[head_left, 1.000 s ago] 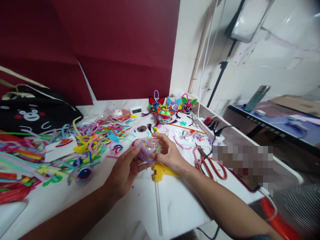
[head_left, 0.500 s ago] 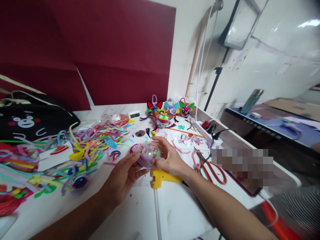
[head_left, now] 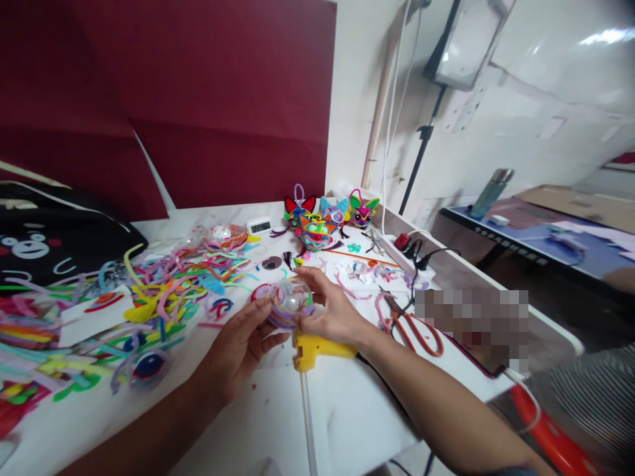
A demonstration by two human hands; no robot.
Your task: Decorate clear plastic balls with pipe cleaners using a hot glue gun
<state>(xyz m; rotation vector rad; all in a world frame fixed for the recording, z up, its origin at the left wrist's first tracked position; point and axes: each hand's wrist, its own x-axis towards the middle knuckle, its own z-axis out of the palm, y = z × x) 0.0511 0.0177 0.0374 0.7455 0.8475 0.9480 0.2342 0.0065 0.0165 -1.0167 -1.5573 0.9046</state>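
White table (head_left: 248, 430) spreads before a dark red backdrop (head_left: 238, 99), pipe cleaners (head_left: 171, 274) heaped on its left. Between both hands sits a clear ball (head_left: 296, 296) with purple trim, near the glue gun (head_left: 317, 352). The left hand (head_left: 231, 344) pinches its left edge; the right hand (head_left: 337, 314) curls round the other side. Only the view has shifted slightly; both grips stay, so handling of the ball seems unfinished.
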